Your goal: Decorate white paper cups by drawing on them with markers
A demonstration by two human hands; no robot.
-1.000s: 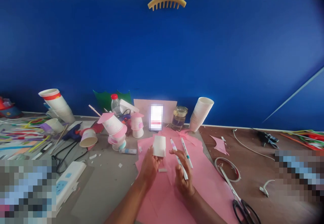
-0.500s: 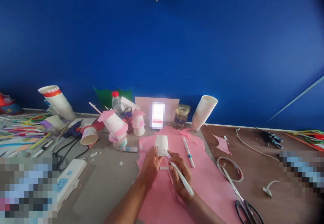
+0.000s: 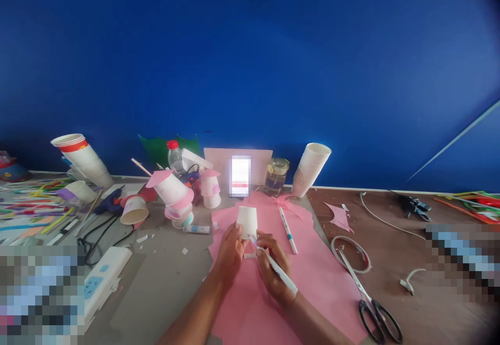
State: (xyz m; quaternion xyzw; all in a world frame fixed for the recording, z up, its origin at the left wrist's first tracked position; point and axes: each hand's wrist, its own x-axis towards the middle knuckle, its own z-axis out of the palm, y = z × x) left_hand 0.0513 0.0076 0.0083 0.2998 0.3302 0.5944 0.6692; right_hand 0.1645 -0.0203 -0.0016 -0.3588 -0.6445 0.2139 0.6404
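My left hand (image 3: 230, 254) grips an upturned white paper cup (image 3: 247, 221) over a pink paper sheet (image 3: 308, 282). My right hand (image 3: 273, 267) is closed round a white marker (image 3: 278, 272) in a writing grip, its tip at the cup's lower edge. A second white marker with teal bands (image 3: 288, 230) lies on the pink sheet just right of the hands. A small white paper scrap (image 3: 249, 256) lies between my hands.
Black scissors (image 3: 371, 306) and a white ring (image 3: 350, 254) lie to the right. A stack of white cups (image 3: 310, 170), a glass jar (image 3: 276, 176) and a lit phone (image 3: 240, 176) stand at the back. Decorated cups (image 3: 174, 196), a power strip (image 3: 103, 277) and coloured straws (image 3: 31, 212) fill the left.
My right hand picked one marker off the pink sheet, turned it into a writing grip and brought its tip to the cup. The left hand lowered the cup slightly toward me.
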